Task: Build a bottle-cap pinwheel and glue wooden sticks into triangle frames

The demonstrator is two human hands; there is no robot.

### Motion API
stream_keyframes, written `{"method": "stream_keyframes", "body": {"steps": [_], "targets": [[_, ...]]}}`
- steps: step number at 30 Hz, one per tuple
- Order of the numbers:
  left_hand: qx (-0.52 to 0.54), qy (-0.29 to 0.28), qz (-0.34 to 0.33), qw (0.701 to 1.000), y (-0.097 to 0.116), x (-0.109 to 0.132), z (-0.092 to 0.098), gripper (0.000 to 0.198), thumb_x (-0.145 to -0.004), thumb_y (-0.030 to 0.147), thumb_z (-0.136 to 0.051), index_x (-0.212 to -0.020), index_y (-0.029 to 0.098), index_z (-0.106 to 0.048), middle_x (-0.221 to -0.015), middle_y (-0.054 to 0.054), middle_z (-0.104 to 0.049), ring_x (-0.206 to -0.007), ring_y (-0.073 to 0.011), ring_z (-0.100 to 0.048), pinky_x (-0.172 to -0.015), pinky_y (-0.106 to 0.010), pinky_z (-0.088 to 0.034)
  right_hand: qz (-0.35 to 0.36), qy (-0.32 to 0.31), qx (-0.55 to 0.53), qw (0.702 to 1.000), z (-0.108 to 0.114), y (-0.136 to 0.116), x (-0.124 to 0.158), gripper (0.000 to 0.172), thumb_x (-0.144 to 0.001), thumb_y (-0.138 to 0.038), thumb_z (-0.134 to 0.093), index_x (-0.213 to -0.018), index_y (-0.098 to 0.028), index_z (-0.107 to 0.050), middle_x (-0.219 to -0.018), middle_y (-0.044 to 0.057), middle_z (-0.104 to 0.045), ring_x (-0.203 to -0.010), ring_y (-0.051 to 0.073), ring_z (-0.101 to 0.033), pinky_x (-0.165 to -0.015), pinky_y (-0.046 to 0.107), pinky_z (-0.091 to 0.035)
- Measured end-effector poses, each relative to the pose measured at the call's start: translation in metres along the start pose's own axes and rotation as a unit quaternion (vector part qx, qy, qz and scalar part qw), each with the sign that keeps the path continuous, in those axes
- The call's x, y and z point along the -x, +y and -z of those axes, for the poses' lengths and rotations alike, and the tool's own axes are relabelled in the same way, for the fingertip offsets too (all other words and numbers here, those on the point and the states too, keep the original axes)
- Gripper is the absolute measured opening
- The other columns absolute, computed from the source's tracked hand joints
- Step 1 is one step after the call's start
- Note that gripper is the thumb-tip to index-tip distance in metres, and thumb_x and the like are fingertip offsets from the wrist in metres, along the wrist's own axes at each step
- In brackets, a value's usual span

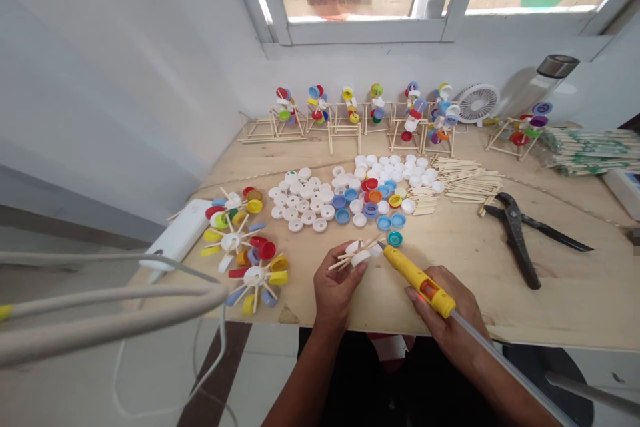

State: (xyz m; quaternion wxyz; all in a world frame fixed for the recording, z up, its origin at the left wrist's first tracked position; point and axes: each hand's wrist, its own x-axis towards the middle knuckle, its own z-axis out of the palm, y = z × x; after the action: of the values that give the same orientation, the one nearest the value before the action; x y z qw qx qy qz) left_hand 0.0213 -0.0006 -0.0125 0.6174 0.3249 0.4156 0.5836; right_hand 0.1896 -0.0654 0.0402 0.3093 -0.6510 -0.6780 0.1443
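My left hand (336, 280) is closed around a white bottle cap (360, 256) with several thin wooden sticks (350, 253) fanning out of it, held just above the plywood table (450, 320). My right hand (443, 310) grips a yellow glue gun (417, 278) with an orange trigger. Its tip (384, 247) touches the cap and sticks. A clear glue stick (500, 360) trails from the gun's back toward me.
Loose white and coloured caps (345, 197) lie behind my hands, with three finished cap pinwheels (245, 247) at the left. Stick piles (470, 180) and black pliers (517, 233) are on the right. Stick-frame models (350, 117), a small fan (477, 103) and a bottle (543, 83) line the wall.
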Motion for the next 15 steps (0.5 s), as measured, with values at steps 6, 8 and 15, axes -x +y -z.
{"method": "stream_keyframes", "body": {"steps": [6,8,15], "targets": [[-0.001,-0.001,-0.003,1.000,0.0002,-0.0003,0.0001,0.036,-0.063,0.022,-0.078,-0.098,0.019,-0.066,-0.099,-0.005,-0.071,-0.090,-0.0156,-0.065,-0.084,-0.026,-0.050,-0.019,0.002,0.011,1.000,-0.0003,0.0051,0.0012,0.025,-0.089,-0.041,-0.045,-0.073,-0.021,-0.049,-0.069,0.001,-0.053,-0.063,0.014,-0.053,-0.057,0.026,-0.039],[-0.005,0.004,0.000,1.000,0.0011,-0.0001,-0.0008,0.038,-0.062,0.022,-0.079,-0.098,0.019,-0.066,-0.098,-0.005,-0.071,-0.090,-0.0163,-0.065,-0.083,-0.026,-0.050,-0.018,0.004,0.017,1.000,0.0003,0.0062,0.0016,0.025,-0.089,-0.041,-0.045,-0.073,-0.021,-0.050,-0.069,0.001,-0.053,-0.063,0.014,-0.053,-0.057,0.026,-0.039],[0.000,0.018,0.012,1.000,0.0026,0.0000,-0.0018,0.042,-0.060,0.025,-0.080,-0.098,0.018,-0.066,-0.095,-0.006,-0.071,-0.087,-0.0168,-0.066,-0.079,-0.027,-0.051,-0.010,-0.007,0.030,0.999,-0.0005,0.0058,0.0019,0.025,-0.088,-0.040,-0.045,-0.073,-0.021,-0.050,-0.069,0.000,-0.053,-0.064,0.014,-0.053,-0.058,0.025,-0.039]]}}
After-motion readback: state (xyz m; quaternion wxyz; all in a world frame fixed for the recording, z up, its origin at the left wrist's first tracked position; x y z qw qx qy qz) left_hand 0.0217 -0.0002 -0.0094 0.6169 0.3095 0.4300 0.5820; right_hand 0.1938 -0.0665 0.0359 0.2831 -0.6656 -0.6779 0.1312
